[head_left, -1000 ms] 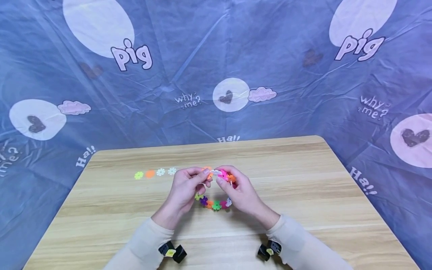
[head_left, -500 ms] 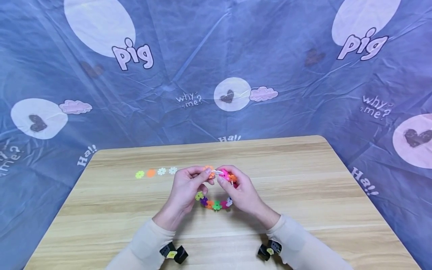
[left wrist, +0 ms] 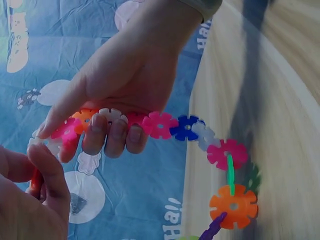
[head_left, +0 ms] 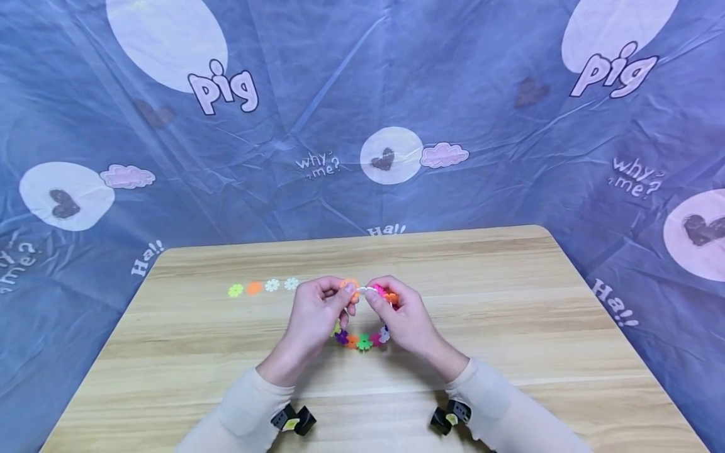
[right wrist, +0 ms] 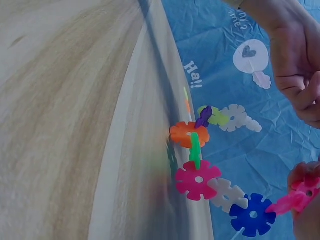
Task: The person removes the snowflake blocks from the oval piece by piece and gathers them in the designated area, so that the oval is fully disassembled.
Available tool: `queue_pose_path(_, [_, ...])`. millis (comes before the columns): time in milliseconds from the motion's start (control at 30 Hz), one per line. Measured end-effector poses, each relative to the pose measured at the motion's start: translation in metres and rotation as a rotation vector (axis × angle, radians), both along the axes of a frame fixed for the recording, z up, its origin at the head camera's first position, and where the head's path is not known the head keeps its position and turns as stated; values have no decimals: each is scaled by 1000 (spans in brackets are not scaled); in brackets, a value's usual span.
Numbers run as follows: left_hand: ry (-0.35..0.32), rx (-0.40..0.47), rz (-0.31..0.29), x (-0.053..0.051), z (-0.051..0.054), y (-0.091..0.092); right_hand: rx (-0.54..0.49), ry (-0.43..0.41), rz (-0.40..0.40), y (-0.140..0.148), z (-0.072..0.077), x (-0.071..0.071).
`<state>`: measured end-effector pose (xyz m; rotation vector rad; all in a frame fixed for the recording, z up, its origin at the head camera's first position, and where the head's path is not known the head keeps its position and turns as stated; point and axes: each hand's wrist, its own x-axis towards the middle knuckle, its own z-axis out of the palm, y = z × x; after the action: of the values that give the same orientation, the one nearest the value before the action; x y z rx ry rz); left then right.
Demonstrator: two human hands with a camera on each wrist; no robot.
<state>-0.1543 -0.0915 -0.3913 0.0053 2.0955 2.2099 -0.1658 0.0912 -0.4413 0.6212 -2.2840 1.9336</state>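
In the head view my left hand (head_left: 308,318) pinches an orange notched flower disc (head_left: 350,287) between thumb and fingers. My right hand (head_left: 406,318) grips one end of a chain of linked flower discs, its fingers curled round several pieces. A white disc (left wrist: 46,146) at that end lies between the two hands, near the left fingertips. Pink (left wrist: 160,125) and blue (left wrist: 186,128) discs come out of the right hand in the left wrist view. The chain curves down through a green disc (head_left: 364,341) and a purple disc (right wrist: 203,118). Whether the orange and white discs are joined is hidden.
Loose on the wooden table (head_left: 487,296), left of the hands, lie a yellow-green disc (head_left: 235,290), an orange disc (head_left: 254,287) and two white discs, one (head_left: 272,285) beside the other (head_left: 291,284). Behind the table hangs a blue printed cloth (head_left: 481,207).
Both hands keep their hold and have hardly moved. The orange disc and the right thumb shift slightly, and the thin white disc between the hands shows a little differently. The loose discs stay put.
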Motion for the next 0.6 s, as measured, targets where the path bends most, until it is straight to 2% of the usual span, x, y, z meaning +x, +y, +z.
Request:
queue_pose_path(200, [2,-26,-21,-1,-3,-2,-5,-9,16,2,-1,-1])
queue_pose_path(600, [75,-150,20,-3,-11,-28,11,-7,-11,5,0,-1])
